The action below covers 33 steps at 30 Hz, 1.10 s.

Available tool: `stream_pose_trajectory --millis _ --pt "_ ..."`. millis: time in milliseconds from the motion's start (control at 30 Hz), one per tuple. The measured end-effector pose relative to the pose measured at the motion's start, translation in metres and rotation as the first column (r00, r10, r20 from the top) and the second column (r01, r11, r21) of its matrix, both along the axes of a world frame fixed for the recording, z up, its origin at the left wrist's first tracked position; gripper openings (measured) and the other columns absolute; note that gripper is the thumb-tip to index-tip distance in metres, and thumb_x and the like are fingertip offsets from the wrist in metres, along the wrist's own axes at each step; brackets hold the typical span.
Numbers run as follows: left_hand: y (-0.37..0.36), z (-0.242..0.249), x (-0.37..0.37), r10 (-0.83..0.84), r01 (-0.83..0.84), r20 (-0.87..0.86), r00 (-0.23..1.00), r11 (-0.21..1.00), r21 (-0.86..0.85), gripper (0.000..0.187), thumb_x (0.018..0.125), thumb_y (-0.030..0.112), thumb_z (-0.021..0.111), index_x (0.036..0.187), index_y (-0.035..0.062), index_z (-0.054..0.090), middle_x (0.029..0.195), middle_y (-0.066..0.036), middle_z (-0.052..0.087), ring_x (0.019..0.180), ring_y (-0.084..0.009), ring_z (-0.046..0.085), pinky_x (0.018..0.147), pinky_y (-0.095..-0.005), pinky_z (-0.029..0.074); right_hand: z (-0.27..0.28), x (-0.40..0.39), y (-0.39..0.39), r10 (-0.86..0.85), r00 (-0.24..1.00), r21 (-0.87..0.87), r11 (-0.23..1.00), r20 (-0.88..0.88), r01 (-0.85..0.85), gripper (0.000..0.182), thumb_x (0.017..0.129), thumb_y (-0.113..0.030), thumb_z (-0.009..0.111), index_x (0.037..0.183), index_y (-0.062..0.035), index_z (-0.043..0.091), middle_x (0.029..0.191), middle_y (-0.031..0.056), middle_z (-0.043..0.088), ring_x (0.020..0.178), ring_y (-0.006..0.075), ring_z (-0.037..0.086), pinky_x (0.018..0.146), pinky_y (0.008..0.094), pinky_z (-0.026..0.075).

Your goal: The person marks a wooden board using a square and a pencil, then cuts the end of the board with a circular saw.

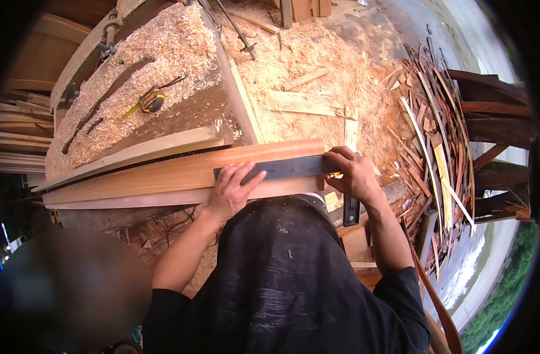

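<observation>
A long, tapering wooden plank (pixel 164 174) lies in front of my body, its wide end to the right. Across its face rests the dark flat blade of a square (pixel 287 167). My left hand (pixel 230 192) presses on the blade's left end, fingers spread and lying flat. At the plank's right end, my right hand (pixel 355 177) pinches a pencil (pixel 335 175), coloured yellow and red, with its tip close to the blade. A black arm (pixel 351 212) hangs below that hand, at right angles to the blade; my hand hides where they join.
A shavings-covered workbench (pixel 205 109) stands beyond the plank, with a black and yellow tape measure (pixel 152 99) on it. Another board (pixel 140 154) lies just behind the plank. A heap of wood offcuts (pixel 429 135) is at the right; sawdust covers the ground.
</observation>
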<state>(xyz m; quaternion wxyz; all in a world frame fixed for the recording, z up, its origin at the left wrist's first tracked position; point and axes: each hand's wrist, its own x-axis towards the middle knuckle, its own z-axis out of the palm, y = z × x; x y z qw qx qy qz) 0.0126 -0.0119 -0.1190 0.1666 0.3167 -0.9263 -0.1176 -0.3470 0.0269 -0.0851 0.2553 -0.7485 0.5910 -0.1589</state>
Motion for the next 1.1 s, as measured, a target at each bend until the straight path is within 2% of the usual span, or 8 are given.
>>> stream_pose_trajectory --millis 333,433,533,567,667,767,833,1100 --pt "0.009 -0.006 -0.026 0.022 -0.022 -0.003 1.0 1.0 -0.017 0.041 0.085 0.01 0.07 0.127 0.0106 0.071 0.139 -0.009 0.058 0.128 -0.0302 0.051 0.11 -0.047 0.041 0.004 0.0 -0.004 -0.01 1.0 0.033 0.999 0.016 0.009 0.052 0.073 -0.021 0.086 0.121 -0.0089 0.07 0.118 0.01 0.068 0.094 0.0326 0.072 0.077 0.0433 0.059" --pt "0.019 -0.013 -0.037 0.082 -0.077 0.029 0.996 0.989 -0.128 0.041 0.091 0.022 0.071 0.131 0.017 0.071 0.138 -0.008 0.056 0.129 -0.0302 0.048 0.111 -0.0501 0.038 0.012 -0.001 -0.007 -0.117 0.981 0.049 0.993 0.153 0.111 0.036 0.086 -0.026 0.079 0.115 -0.0063 0.073 0.113 0.01 0.068 0.088 0.0267 0.072 0.075 0.0411 0.059" --pt "0.025 -0.013 -0.049 0.156 -0.149 0.037 0.987 0.976 -0.158 0.047 0.091 0.035 0.07 0.137 0.0276 0.066 0.133 -0.007 0.054 0.128 -0.0258 0.046 0.11 -0.051 0.037 0.017 -0.011 -0.021 -0.435 0.701 0.304 0.9 0.565 0.313 0.034 0.101 -0.035 0.063 0.11 -0.0042 0.074 0.108 0.009 0.066 0.077 0.0183 0.067 0.07 0.0357 0.057" --pt "0.026 -0.017 -0.05 0.171 -0.161 0.061 0.983 0.977 -0.142 0.048 0.092 0.04 0.07 0.139 0.0343 0.065 0.132 -0.008 0.052 0.128 -0.0253 0.043 0.11 -0.0525 0.036 0.011 -0.017 -0.028 -0.4 0.682 0.29 0.916 0.612 0.277 0.046 0.11 -0.039 0.046 0.108 -0.0025 0.073 0.094 0.0065 0.065 0.068 0.0123 0.058 0.064 0.0304 0.052" --pt "0.026 -0.018 -0.05 0.183 -0.178 0.026 0.983 0.973 -0.145 0.047 0.091 0.041 0.07 0.138 0.0336 0.066 0.133 -0.007 0.053 0.129 -0.0247 0.044 0.11 -0.0515 0.036 0.008 -0.005 -0.044 -0.533 0.693 0.536 0.808 0.486 0.246 0.046 0.111 -0.037 0.043 0.104 -0.0029 0.072 0.08 0.0034 0.064 0.065 0.0125 0.055 0.062 0.0297 0.048" --pt "0.021 -0.013 -0.051 0.176 -0.169 0.029 0.984 0.973 -0.154 0.042 0.092 0.042 0.07 0.132 0.0319 0.071 0.132 -0.006 0.056 0.128 -0.0238 0.047 0.11 -0.05 0.036 0.043 0.025 -0.058 -0.49 0.808 0.593 0.772 0.327 0.229 0.027 0.107 -0.025 0.058 0.103 -0.0047 0.076 0.08 0.0036 0.072 0.074 0.0101 0.063 0.068 0.0301 0.053" --pt "0.021 -0.011 -0.05 0.138 -0.132 0.023 0.99 0.975 -0.176 0.041 0.093 0.042 0.069 0.13 0.0258 0.073 0.131 -0.009 0.058 0.126 -0.0266 0.048 0.111 -0.0521 0.036 0.011 0.022 -0.053 -0.293 0.803 0.375 0.922 0.519 0.094 0.018 0.101 -0.019 0.067 0.107 -0.0056 0.076 0.084 0.0098 0.075 0.08 0.0146 0.069 0.074 0.0318 0.056" --pt "0.021 -0.012 -0.052 0.148 -0.145 0.006 0.989 0.977 -0.157 0.035 0.092 0.038 0.069 0.123 0.0235 0.075 0.134 -0.009 0.056 0.125 -0.0296 0.047 0.108 -0.0569 0.036 0.002 0.027 -0.065 -0.245 0.756 0.413 0.91 0.607 -0.037 0.021 0.097 -0.018 0.067 0.11 -0.0021 0.072 0.095 0.0138 0.075 0.089 0.0227 0.074 0.081 0.0352 0.057"
